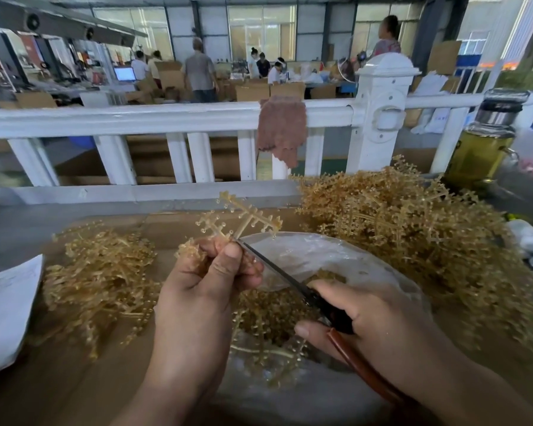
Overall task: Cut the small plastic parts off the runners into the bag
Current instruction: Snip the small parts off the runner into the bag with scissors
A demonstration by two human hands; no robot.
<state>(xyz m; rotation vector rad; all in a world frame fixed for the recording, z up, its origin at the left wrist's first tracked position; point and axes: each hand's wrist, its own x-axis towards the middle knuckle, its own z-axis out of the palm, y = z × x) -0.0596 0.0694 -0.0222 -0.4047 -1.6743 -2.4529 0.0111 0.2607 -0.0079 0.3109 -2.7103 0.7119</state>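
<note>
Views: one. Head camera, wide-angle, worn on your head.
Facing: forward and down across the worktop [59,388], toward its far edge and the white railing [166,118] there.
Range: close. Your left hand [203,287], holding a runner [243,216], and your right hand [366,315], holding scissors [276,269], sit just under the lens, lower middle.
Beyond the railing: workshop hall [259,41], far off, small.

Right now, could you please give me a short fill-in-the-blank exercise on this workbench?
The left hand pinches a cross-shaped amber ____ by the clear plastic bag.
The right hand grips the ____, blade tip at that piece.
The brown cloth hangs over the white ____.
The larger pile of runners lies to the bag's ____.
Missing words: runner; scissors; railing; right.
</note>
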